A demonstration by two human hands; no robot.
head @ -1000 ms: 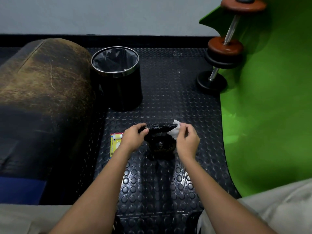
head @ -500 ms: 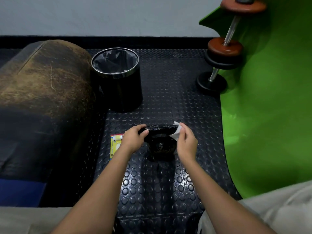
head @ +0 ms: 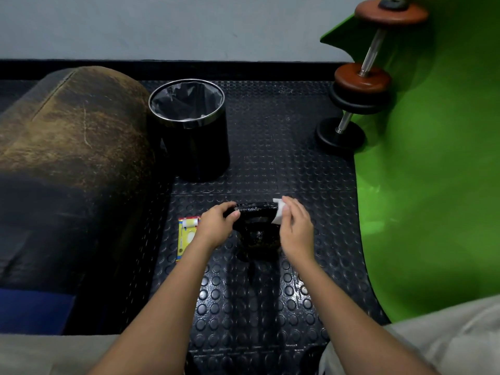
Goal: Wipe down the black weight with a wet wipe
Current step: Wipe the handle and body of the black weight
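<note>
Glossy black iron kettlebell weight point(head: 257, 234) stood on studded rubber floor mat point(head: 270, 147), handle uppermost, handle axis left-right. Left end gripped by left hand point(head: 216, 226); white wet wipe point(head: 278, 215) pinched against right end by right hand point(head: 296, 228).

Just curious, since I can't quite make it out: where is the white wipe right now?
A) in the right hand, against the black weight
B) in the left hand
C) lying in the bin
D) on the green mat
A: the right hand pinches the white wipe against the right end of the black weight, while the left hand grips the weight's other end.
</note>
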